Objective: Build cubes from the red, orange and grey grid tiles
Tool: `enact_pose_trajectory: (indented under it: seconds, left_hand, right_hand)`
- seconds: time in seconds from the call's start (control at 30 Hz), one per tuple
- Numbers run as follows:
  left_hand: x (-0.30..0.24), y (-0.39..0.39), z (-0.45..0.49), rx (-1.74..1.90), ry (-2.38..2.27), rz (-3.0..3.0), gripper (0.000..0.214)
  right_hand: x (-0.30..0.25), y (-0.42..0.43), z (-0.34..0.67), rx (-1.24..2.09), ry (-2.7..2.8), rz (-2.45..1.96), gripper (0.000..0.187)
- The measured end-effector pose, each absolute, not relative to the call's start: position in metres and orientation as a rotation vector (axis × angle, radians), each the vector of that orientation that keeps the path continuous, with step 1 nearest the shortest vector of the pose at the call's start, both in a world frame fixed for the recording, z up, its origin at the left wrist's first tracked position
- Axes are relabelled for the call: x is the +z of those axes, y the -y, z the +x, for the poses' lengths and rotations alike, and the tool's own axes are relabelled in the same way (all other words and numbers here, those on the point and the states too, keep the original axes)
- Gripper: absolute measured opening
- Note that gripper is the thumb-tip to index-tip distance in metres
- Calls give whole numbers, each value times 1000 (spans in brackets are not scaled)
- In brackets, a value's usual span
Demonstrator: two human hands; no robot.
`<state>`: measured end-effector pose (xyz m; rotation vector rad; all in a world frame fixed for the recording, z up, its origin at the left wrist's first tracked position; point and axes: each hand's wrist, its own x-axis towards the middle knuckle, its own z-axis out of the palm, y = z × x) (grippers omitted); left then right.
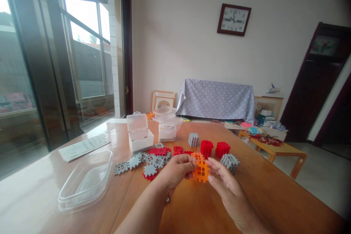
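Between my hands is an orange interlocking building piece (202,172) with toothed edges and a window grid, held above the wooden table. It looks like at least two joined panels. My left hand (181,170) pinches its left edge between thumb and fingers. On the other side, my right hand (223,181) has its fingers apart, with the fingertips at the piece's right edge; how firmly they touch it I cannot tell. Just beyond stand red toothed stacks (206,149) and a grey stack (230,163). Loose grey panels (150,170) and red panels (159,151) lie to the left.
A clear plastic tray (64,202) sits at the left, near a white sheet with writing (83,147). An open white box (141,141) and clear containers (167,133) stand farther back. Another grey stack (193,139) is behind the red ones. The table's right edge (285,185) slopes away.
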<state>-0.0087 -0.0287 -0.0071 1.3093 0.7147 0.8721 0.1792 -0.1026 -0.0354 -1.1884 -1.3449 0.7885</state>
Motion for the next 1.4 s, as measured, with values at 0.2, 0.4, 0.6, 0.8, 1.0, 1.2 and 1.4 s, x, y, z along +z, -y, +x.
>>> enact_pose_trajectory:
  seconds: [0.2,0.4,0.6,0.8,1.0,1.2,1.4]
  left_hand:
    - [-12,29,-10,796,-729,1286,32]
    - [-14,31,-4,812,-724,1180,40]
    - [-13,31,-5,764,-694,1186,43]
    - [-15,27,-6,823,-752,1160,45]
    - [-11,16,-13,1028,-867,1113,31]
    - [-10,16,-13,1062,-877,1110,26]
    - [-9,17,-12,1094,-924,1134,24]
  right_hand:
    - [-19,115,183,586,1922,-1237,59]
    - [-40,110,178,382,1874,-1345,59]
    - [-30,111,183,489,1949,-1300,74]
    - [-20,92,188,549,1898,-1258,48]
    - [-21,47,212,340,1817,-1347,44]
    - [-18,12,223,322,1873,-1384,47]
    - [-12,6,222,503,1914,-1334,63]
